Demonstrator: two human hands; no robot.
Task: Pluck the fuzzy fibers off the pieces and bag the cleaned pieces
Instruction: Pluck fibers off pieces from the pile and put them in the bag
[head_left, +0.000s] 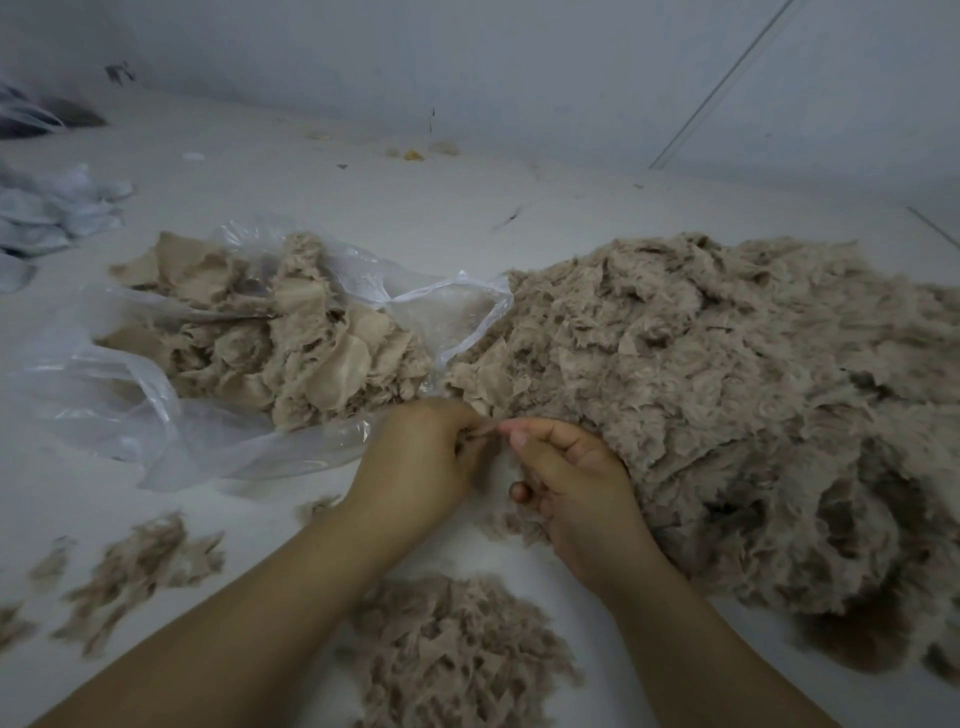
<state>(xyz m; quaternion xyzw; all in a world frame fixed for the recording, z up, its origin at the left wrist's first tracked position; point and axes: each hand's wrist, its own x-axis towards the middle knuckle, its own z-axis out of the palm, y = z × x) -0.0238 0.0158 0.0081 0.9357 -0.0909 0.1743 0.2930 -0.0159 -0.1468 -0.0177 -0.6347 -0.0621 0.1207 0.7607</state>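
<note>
**Taupe plush offcuts being stripped of loose pile by hand**

Taupe plucked fluff (457, 649) lies heaped nearest the viewer on the white surface (519, 197), with smaller tufts (140, 566) to the left. Above it, the left hand (415, 462) and right hand (576, 483) meet, fingers curled: both pinch one small plush piece (488, 427) between them, thumb and forefinger closed on its edge. Right of the hands spreads the large pile of uncleaned pieces (727, 389); left, a clear plastic bag (130, 395) lies open, holding cleaned pieces (311, 338). The material looks light, soft and limp, and likely sheds; gripping the firm fabric backing while pulling the fringe seems best. No labels or writing are legible.
</note>
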